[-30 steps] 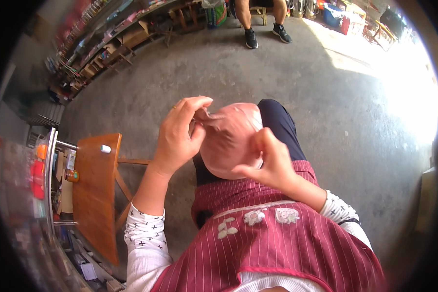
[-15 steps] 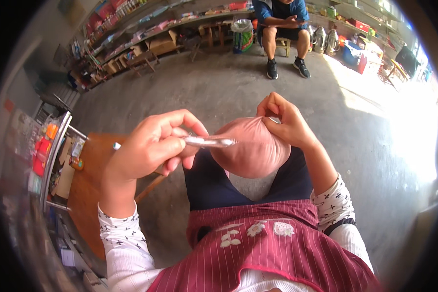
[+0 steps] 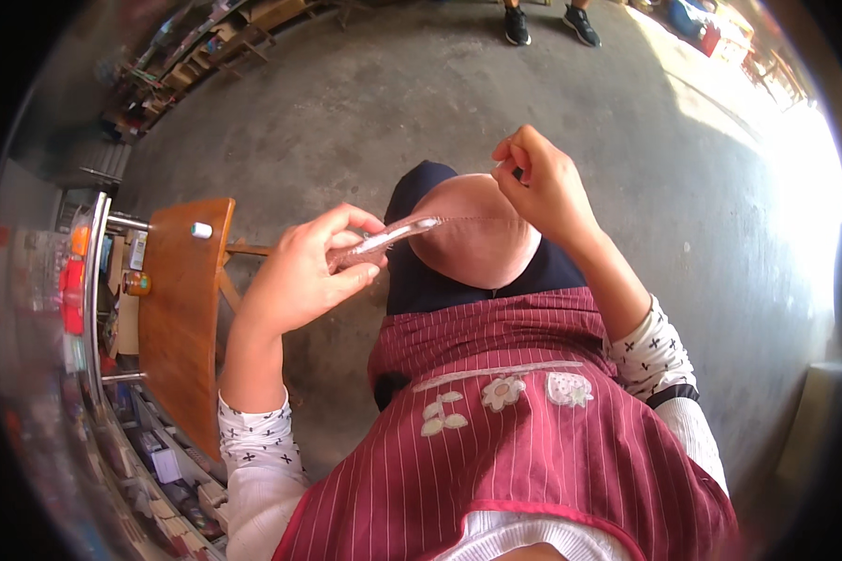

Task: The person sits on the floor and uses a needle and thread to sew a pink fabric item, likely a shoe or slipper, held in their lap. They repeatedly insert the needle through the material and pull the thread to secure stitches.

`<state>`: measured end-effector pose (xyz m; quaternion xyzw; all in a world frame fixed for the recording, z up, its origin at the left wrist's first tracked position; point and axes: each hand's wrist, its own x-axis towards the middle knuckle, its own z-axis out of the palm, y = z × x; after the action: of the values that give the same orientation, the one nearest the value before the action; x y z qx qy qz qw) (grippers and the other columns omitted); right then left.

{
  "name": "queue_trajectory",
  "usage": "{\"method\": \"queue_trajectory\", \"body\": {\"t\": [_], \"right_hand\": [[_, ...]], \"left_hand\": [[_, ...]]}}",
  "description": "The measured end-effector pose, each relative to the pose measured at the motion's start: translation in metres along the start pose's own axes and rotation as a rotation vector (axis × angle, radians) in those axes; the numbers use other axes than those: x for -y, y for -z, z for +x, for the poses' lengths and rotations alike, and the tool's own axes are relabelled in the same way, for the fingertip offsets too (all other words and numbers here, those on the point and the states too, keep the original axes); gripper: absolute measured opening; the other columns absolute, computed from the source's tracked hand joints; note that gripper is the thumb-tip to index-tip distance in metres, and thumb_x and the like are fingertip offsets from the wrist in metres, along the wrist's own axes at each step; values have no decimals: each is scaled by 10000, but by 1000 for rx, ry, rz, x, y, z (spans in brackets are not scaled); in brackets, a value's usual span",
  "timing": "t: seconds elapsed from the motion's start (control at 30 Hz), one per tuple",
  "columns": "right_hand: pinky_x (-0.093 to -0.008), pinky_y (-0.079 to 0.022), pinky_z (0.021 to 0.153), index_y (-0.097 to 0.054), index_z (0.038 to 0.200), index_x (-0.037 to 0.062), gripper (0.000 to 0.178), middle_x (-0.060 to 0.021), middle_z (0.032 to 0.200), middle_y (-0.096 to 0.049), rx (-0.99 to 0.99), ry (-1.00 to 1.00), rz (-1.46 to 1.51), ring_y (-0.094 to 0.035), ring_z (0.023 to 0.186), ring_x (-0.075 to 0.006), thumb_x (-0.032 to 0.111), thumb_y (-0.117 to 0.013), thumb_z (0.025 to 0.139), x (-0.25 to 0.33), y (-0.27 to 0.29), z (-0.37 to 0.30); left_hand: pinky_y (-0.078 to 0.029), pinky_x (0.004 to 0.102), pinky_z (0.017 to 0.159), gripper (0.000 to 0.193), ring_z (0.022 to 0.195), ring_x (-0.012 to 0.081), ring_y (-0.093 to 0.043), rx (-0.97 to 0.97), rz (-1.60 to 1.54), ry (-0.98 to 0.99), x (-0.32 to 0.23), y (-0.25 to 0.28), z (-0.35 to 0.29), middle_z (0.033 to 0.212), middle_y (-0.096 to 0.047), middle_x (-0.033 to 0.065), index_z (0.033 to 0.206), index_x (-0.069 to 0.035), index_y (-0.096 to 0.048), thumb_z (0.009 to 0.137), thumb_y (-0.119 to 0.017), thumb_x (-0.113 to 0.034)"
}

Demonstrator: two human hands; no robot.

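A rounded, dusky-pink stuffed cloth piece (image 3: pixel 472 248) lies over my dark trousers. A seam crosses it, and white filling shows in a long slit toward its left end. My left hand (image 3: pixel 313 262) grips that narrow end, with the thumb below and the fingers above the slit. My right hand (image 3: pixel 544 182) is closed in a pinch over the upper right of the rounded part. Whatever may be between its fingertips is too small to make out.
To the left is a brown wooden table (image 3: pixel 182 309) with a small thread spool (image 3: pixel 201 230) on it. A shelf with a metal rail (image 3: pixel 96 280) and a jar (image 3: pixel 137 283) stand beyond. Another person's black shoes (image 3: pixel 582 25) show at the top.
My view has tipped downward. My right hand has let go of the cloth's puckered upper edge and lifted a little off it, still pinched. My left hand has turned, and the slit shows more fully.
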<state>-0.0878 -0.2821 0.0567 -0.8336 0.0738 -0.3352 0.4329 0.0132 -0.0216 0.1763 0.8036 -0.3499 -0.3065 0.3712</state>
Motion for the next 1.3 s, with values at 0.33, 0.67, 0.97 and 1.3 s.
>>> {"method": "queue_trajectory", "body": {"t": [0.33,0.67,0.97,1.3], "right_hand": [[-448,-489,682,-551,985,-3,160,-224,772,-595,261,-47,381,-618,730,-417,145,-492,978,59,0,-36],[-408,-515,750,-606,1027,9,144,-160,853,-666,159,50,288,-672,779,-329,65,-477,994,56,-9,-33],[-311,-458,558,-665,1052,31,155,-90,625,-561,140,-82,92,-554,527,-190,76,-647,905,63,-11,-38],[-376,-549,600,-714,1077,69,234,-147,719,-686,141,37,96,-690,617,-278,46,-621,863,53,-22,-37]], "left_hand": [[-522,218,688,228,825,99,-666,-296,318,-322,-5,-5,13,1030,-697,47,1062,-3,-678,851,-693,81],[-535,237,786,171,945,75,-636,-287,-309,-227,51,-9,26,1173,-670,89,1052,-28,-609,915,-611,74],[-478,381,999,454,1225,286,-596,-265,558,-377,12,-16,17,1319,-607,103,1154,-75,-603,730,-730,31],[-535,389,781,439,924,300,-667,-296,215,-278,45,-47,43,984,-658,123,1196,-81,-549,806,-743,-26]]}}
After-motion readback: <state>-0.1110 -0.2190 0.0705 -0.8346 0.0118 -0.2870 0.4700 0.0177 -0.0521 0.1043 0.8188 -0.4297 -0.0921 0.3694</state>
